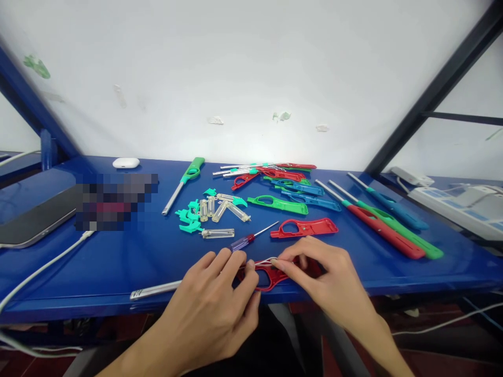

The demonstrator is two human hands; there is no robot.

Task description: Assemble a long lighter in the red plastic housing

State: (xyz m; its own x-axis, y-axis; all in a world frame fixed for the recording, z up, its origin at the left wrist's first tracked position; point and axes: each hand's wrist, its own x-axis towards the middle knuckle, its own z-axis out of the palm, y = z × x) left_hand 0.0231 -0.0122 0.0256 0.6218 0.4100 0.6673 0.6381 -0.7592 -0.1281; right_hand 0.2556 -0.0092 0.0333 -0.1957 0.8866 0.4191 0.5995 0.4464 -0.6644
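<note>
My left hand [214,301] is closed over the left end of a red lighter shell [268,285] at the table's front edge. A metal lighter tube [157,289] sticks out to the left from under that hand. Thumb and forefinger of my right hand [332,269] pinch a thin white wire [265,261] above the shell's trigger opening. My right hand hides the shell's right end. Just beyond my fingers lies a screwdriver [241,243] with a clear purple handle. Another red half shell [310,228] rests behind my right hand.
Clear fuel tanks [218,233] and teal triggers [191,225] lie left of centre. Green and blue shells [281,204] and metal tubes are piled behind. Whole lighters [387,230] lie right, a green one [192,171] back left. A phone [39,217], cable and power strip [451,209] flank them.
</note>
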